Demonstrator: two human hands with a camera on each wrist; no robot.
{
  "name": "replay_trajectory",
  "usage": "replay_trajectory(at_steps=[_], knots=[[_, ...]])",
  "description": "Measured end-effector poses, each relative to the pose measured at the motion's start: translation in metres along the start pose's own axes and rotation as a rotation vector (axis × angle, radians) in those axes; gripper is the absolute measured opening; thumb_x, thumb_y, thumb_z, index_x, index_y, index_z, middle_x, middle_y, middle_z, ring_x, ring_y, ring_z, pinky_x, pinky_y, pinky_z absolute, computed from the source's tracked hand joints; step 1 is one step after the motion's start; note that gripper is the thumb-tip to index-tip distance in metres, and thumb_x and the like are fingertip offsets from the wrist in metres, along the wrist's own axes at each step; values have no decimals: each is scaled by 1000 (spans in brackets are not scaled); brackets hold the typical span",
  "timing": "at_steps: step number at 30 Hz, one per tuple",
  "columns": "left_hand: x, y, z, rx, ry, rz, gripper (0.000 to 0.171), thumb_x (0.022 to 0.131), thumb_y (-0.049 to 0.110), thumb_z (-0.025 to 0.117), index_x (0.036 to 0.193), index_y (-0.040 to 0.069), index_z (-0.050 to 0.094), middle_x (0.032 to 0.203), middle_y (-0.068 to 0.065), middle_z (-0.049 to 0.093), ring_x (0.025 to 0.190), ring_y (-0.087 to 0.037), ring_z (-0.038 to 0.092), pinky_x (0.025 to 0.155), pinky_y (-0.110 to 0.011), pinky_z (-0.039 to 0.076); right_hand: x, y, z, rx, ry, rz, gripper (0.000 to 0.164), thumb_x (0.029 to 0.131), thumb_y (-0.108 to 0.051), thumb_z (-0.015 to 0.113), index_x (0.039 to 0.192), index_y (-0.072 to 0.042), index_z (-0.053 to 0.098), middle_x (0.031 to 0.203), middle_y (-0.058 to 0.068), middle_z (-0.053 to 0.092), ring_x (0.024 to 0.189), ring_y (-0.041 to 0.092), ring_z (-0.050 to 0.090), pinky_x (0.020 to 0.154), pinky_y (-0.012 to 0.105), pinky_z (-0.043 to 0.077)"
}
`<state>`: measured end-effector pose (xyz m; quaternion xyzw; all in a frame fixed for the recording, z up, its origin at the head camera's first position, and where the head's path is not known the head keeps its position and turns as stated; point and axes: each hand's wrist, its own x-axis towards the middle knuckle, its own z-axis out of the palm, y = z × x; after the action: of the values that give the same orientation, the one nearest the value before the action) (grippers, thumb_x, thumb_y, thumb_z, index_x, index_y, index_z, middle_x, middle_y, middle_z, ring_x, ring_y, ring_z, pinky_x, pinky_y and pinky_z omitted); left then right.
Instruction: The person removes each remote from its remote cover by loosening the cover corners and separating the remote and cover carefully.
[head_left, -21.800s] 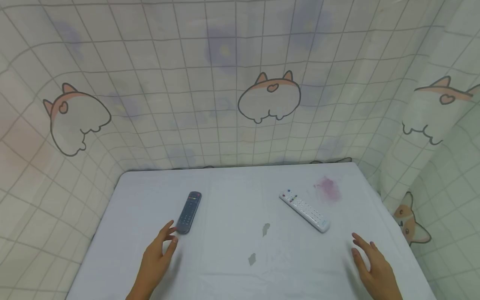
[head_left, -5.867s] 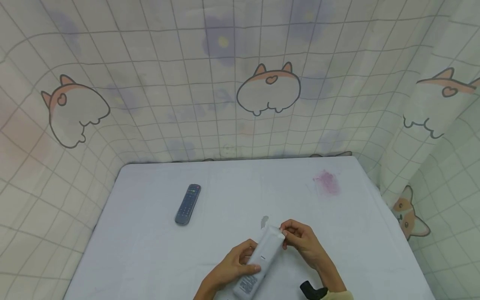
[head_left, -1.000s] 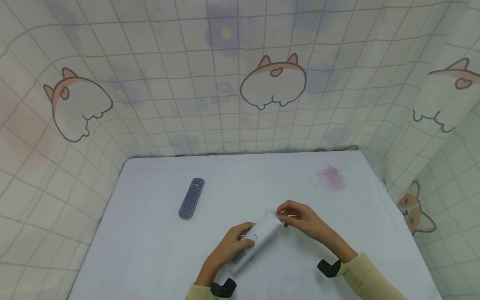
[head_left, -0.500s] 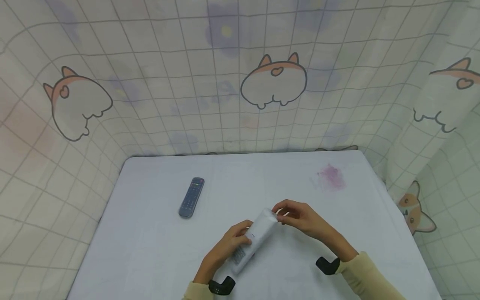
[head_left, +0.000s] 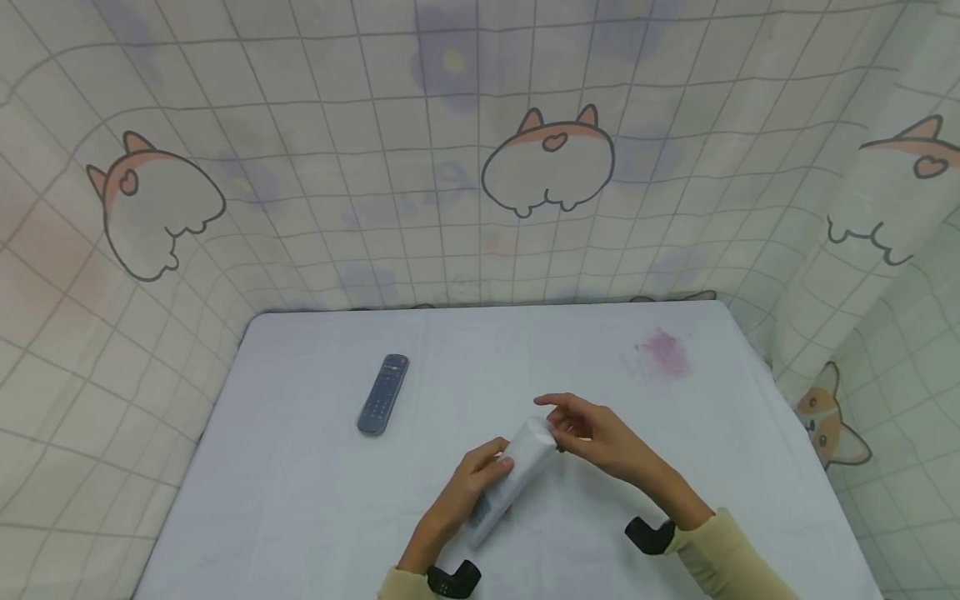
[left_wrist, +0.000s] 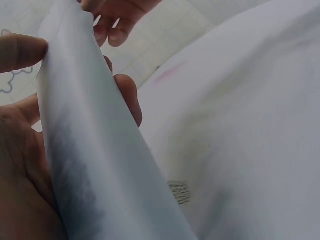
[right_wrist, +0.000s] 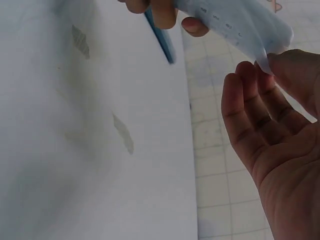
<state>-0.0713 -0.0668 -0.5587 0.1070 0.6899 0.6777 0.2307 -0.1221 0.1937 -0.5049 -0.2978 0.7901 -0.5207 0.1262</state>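
Note:
A white remote control (head_left: 531, 450) in a loose clear plastic sleeve is held above the near middle of the table, its far end raised toward the right. My left hand (head_left: 467, 490) grips its lower half, thumb on one side and fingertips round the other in the left wrist view. At the far end my right hand (head_left: 600, 435) pinches a fold of the plastic sleeve (right_wrist: 263, 59) between thumb and finger; its index finger stretches out past the end in the head view. Buttons face down, partly visible in the right wrist view. A dark remote control (head_left: 383, 395) lies left of both hands.
The table (head_left: 315, 500) wears a white cover with a pink stain (head_left: 665, 354) at the back right. A grid-patterned curtain (head_left: 337, 192) with cartoon corgis surrounds the back and sides. Each wrist carries a black camera mount (head_left: 649, 535).
The white remote has left the right side of the table and is now in the hands. Over the last second it shifted slightly and my right index finger straightened. The dark remote stayed put.

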Motion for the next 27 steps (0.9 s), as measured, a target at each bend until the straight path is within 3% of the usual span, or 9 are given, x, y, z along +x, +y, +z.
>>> replay_trajectory(at_steps=[5,11,20,27], knots=[[0,2,-1,76,23,36,33,107,35,50,122,12,68,90,-8,68,67,-10,65,59,-28,56,-1,-1,1,-100,10,-81,34,102,-7,65,134,-19,65,126,1,71,108,11,68,87,29,61],[-1,5,-2,117,42,47,32,107,33,50,121,12,70,92,-12,68,66,-10,65,56,-30,57,-2,1,2,-17,3,-114,30,103,-4,64,131,-13,65,135,12,69,123,11,66,97,29,60],[-1,9,1,95,47,38,31,105,31,50,117,11,71,95,-14,69,66,-11,65,53,-32,57,-4,5,8,84,73,-139,23,99,1,66,119,-10,70,127,18,73,117,6,69,92,25,60],[-2,6,2,96,31,80,33,106,30,49,120,10,72,94,-17,70,65,-9,64,55,-30,57,-5,6,16,127,156,-176,20,95,11,65,103,-6,70,115,24,74,109,5,72,83,24,62]])
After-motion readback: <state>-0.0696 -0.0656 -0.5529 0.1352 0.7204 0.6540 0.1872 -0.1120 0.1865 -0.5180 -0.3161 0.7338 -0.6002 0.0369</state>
